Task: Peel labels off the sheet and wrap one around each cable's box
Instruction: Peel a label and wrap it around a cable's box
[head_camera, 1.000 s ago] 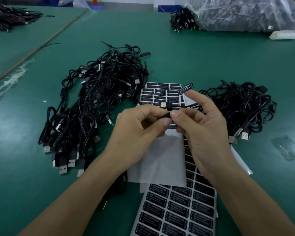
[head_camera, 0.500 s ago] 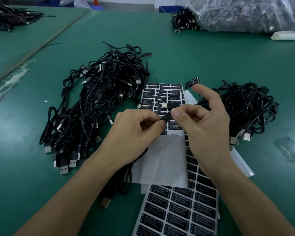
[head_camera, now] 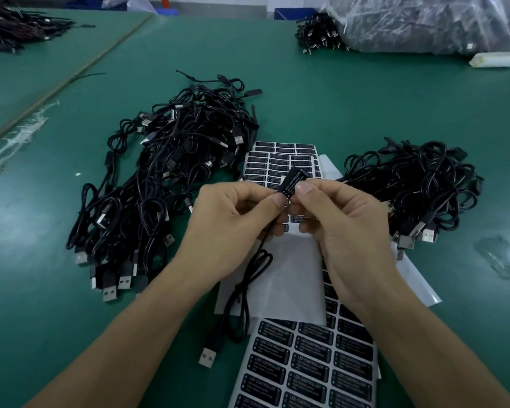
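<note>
My left hand [head_camera: 233, 228] and my right hand [head_camera: 345, 231] meet above the label sheets and pinch one cable's small black box [head_camera: 292, 184] between thumbs and fingers. A black label with white print lies against the box, pressed by my right thumb. The cable [head_camera: 242, 293] hangs from the box down to a USB plug [head_camera: 208, 356] on the table. Sheets of black labels [head_camera: 309, 366] lie under my wrists, and another sheet [head_camera: 280, 163] lies beyond my hands.
A big pile of black USB cables [head_camera: 165, 184] lies to the left, a smaller pile [head_camera: 418, 187] to the right. White backing paper [head_camera: 292, 278] covers part of the sheets. A plastic bag of cables [head_camera: 424, 22] sits far right on the green table [head_camera: 351, 95].
The label that stuck to my raised right index finger has come down onto the box. My right fingers have closed on the box. The cable's loop and plug now lie lower, nearer me.
</note>
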The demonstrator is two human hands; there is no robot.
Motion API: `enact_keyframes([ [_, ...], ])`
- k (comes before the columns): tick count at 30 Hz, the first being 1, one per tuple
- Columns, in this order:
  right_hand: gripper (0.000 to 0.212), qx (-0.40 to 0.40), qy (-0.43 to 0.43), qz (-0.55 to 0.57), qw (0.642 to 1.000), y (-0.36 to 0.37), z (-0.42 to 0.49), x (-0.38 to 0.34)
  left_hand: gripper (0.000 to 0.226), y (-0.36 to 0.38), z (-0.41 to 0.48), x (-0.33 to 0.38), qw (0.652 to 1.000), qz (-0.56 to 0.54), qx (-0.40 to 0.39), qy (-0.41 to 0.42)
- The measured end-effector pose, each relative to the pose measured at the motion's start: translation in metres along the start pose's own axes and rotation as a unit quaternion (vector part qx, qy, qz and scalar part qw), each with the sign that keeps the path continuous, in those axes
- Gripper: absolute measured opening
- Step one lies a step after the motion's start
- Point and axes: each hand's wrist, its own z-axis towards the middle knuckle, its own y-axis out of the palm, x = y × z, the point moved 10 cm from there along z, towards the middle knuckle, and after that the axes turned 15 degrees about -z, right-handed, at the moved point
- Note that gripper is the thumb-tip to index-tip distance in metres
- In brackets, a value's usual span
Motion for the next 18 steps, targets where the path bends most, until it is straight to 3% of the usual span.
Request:
enact_keyframes([
  [7,0.017,0.016,-0.012,-0.029,0.999,-0.004,0.001,-0.002,0.01,0.008,-0.004,0.0,0.998,-0.039,-0.041,-0.039],
  [18,0.012,0.02,-0.058,-0.094,0.994,-0.005,0.002,-0.012,0.012,0.009,-0.004,0.0,0.996,-0.059,-0.036,-0.048],
])
